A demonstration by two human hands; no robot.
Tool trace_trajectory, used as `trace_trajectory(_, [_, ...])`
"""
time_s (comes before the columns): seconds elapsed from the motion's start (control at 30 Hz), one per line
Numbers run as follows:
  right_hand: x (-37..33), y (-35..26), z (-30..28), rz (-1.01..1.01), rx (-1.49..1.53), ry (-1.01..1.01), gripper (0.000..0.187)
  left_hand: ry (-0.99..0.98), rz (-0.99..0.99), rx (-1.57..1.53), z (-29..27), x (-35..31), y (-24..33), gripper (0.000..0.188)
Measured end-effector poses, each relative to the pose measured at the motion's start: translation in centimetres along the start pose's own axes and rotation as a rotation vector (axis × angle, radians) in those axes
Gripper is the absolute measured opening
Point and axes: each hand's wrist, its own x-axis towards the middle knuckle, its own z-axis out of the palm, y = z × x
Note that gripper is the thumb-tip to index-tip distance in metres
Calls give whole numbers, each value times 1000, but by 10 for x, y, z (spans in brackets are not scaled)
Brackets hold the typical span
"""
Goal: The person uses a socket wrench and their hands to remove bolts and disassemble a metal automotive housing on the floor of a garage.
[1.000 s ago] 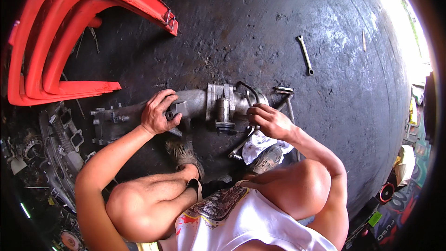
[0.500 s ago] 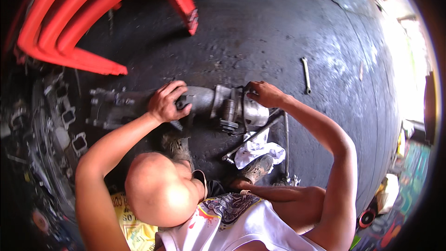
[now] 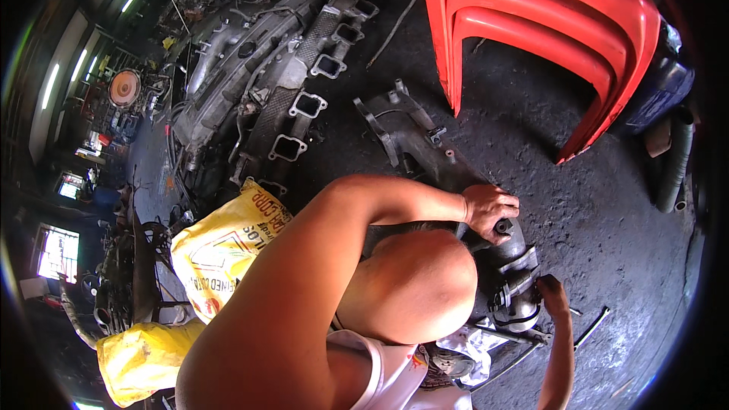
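A long grey cast-metal engine part (image 3: 437,158) lies on the dark floor, running from an open flanged frame at its far end to a rounded end near me. My left hand (image 3: 490,212) grips its middle, fingers curled over the casting beside a short round stub. My right hand (image 3: 553,294) holds the rounded near end, fingers bent against its side; the fingertips are partly hidden. A smaller ribbed fitting (image 3: 516,285) sits on the part between my hands. My raised knee hides some of the near side.
Stacked red plastic chairs (image 3: 531,19) stand beyond the part. Engine manifolds (image 3: 285,118) cover the floor at left, near a yellow sack (image 3: 228,250). A white cloth (image 3: 472,345) and metal rods (image 3: 592,328) lie close to my feet. A dark hose (image 3: 673,159) is at far right.
The view has swung left, bringing the manifolds and yellow sacks further into sight. Both hands remain on the casting at about the same places.
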Motion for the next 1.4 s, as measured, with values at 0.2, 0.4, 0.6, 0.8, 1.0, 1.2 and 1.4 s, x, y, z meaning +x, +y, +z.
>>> trace_trajectory(0.2, [6,15,1,-158,230,22,27,40,7,-22,6,7,1,45])
trace_trajectory(0.4, [12,31,-8,-249,-19,-15,30,19,20,-15,5,5,4,44])
trace_trajectory(0.6, [21,37,-2,-168,23,6,21,6,-6,-45,2,1,1,44])
trace_trajectory(0.8, [15,21,1,-142,12,35,19,5,17,-37,0,4,0,44])
trace_trajectory(1.0, [9,20,-2,-183,-66,50,20,-6,15,-43,1,8,2,45])
trace_trajectory(1.2, [-6,-28,3,-54,71,60,20,-13,20,-38,0,4,3,44])
trace_trajectory(1.4, [0,-16,2,-208,-179,110,16,-2,4,-53,0,5,4,44])
